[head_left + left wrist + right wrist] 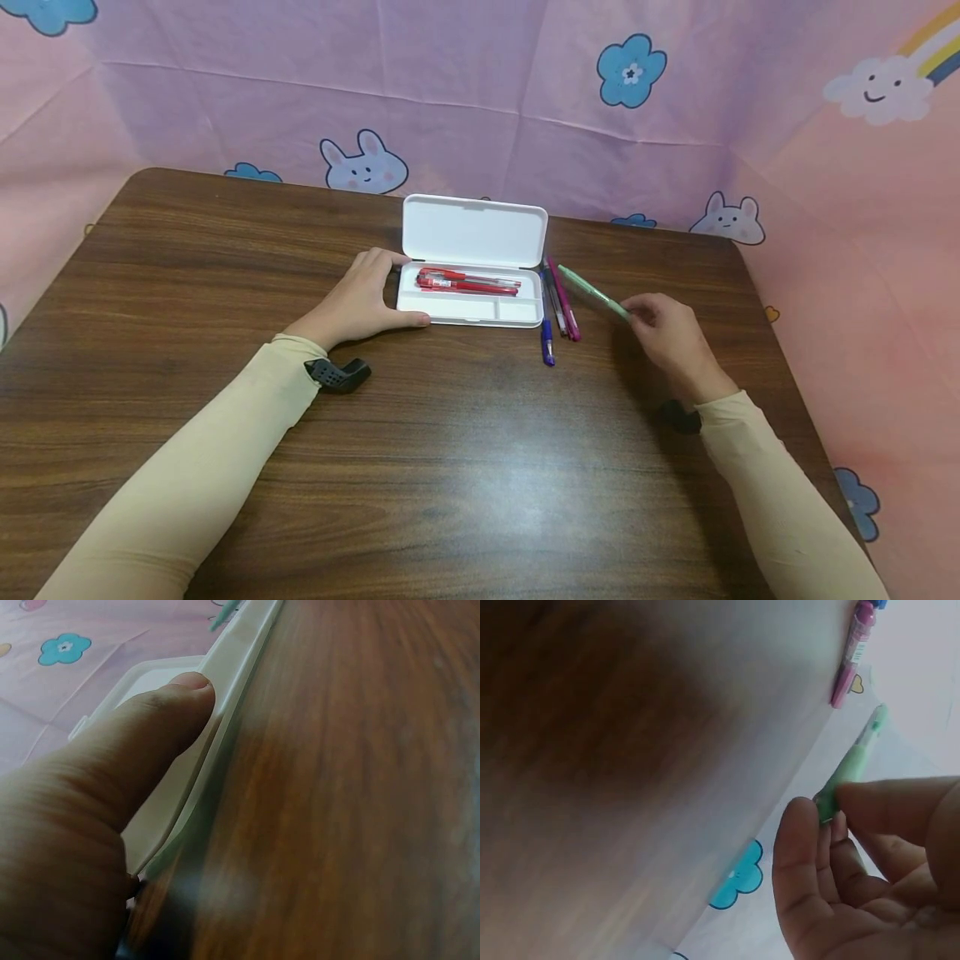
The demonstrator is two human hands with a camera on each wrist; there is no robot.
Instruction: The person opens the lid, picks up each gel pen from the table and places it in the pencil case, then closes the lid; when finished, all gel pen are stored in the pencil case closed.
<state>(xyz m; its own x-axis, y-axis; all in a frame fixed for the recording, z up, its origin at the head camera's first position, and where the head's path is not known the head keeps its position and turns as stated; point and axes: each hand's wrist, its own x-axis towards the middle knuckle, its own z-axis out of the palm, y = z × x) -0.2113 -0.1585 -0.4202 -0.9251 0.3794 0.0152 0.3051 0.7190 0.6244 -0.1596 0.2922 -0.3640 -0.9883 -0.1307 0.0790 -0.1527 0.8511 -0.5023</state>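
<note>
Head view. The palm side of the right hand (670, 333) is hidden; only its back and knuckles show. The lower end of the green pen (592, 292) is covered by that hand's fingertips, and the rest of the pen sticks out up and to the left of the hand, tilted above the tabletop (465, 467). The right hand pinches the green pen. The left hand (363, 300) lies flat with relaxed, nearly straight fingers against the left end of the open white pencil case (468, 310), thumb along its front edge. Red pens (467, 282) lie inside the case, just right of the left hand's fingers. Between the case and the right hand, a blue pen (547, 333) and a magenta pen (564, 298) lie on the tabletop, close together; a further dark pen between them is hard to make out.

Left wrist view. The picture is blurred. The left hand fills the lower left corner and is cut off by the frame. Its thumb (161, 712) presses straight against the rim of the white pencil case (232, 667). The contents of the case cannot be seen.

Right wrist view. The tabletop is out of focus. The right hand (870, 877) is cut off at the lower right. Its curled fingers and thumb pinch one end of the green pen (851, 769). The magenta pen (853, 652) lies beyond the green pen's free end, partly cut off at the top.
</note>
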